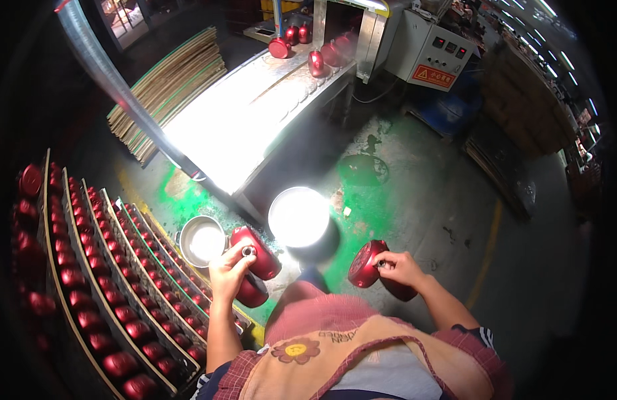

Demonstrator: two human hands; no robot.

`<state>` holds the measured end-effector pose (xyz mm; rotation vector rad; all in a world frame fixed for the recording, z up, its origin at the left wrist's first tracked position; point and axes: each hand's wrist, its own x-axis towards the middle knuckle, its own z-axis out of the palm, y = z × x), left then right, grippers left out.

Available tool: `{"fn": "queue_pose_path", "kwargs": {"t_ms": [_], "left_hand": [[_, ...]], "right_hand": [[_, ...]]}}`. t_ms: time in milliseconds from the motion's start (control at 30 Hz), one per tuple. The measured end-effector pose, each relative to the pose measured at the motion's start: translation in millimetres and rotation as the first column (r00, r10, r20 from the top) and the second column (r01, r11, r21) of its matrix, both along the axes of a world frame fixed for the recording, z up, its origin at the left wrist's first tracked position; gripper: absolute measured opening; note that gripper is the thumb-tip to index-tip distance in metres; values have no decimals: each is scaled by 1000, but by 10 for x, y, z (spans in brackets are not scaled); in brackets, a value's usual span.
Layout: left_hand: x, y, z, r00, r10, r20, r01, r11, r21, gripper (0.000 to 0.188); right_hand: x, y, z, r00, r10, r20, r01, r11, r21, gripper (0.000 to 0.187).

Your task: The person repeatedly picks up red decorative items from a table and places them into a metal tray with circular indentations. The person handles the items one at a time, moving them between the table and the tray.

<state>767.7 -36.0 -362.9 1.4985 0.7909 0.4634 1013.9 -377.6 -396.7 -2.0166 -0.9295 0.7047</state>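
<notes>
My left hand is closed at the metal neck of a glossy red flask. A second red flask hangs just below, beside the same hand. Over on the right, my right hand pinches the short metal neck of another rounded red flask. Under those fingers a darker red flask shows in part, and its neck is hidden. Both pairs are held off the floor, in front of my apron.
Ahead stands a brightly lit conveyor table with several red flasks at its far end. A control box is beyond. Racks of red flasks fill the left. A metal pot and glaring round container stand close by.
</notes>
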Motion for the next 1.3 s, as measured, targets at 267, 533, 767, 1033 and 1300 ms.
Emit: {"fn": "queue_pose_path", "kwargs": {"t_ms": [267,533,767,1033,1300], "left_hand": [[1245,999,47,1000,3,-7,-4,998,-57,31],[2506,1916,83,986,164,35,-165,985,53,33],[3787,2859,-97,866,293,-406,-230,953,196,47],[4667,3543,-849,845,188,-501,-201,979,28,46],[4847,3515,-1218,857,188,-479,-152,982,115,42]], "right_hand": [[1788,1403,341,977,125,173,-141,987,78,24],[3495,3566,692,879,471,80,-477,860,182,21],[4681,5408,480,644,745,172,-765,630,133,28],[5246,6603,-206,343,932,115,-931,353,-90,25],[5725,6723,-593,434,901,-20,-900,434,24,33]]}}
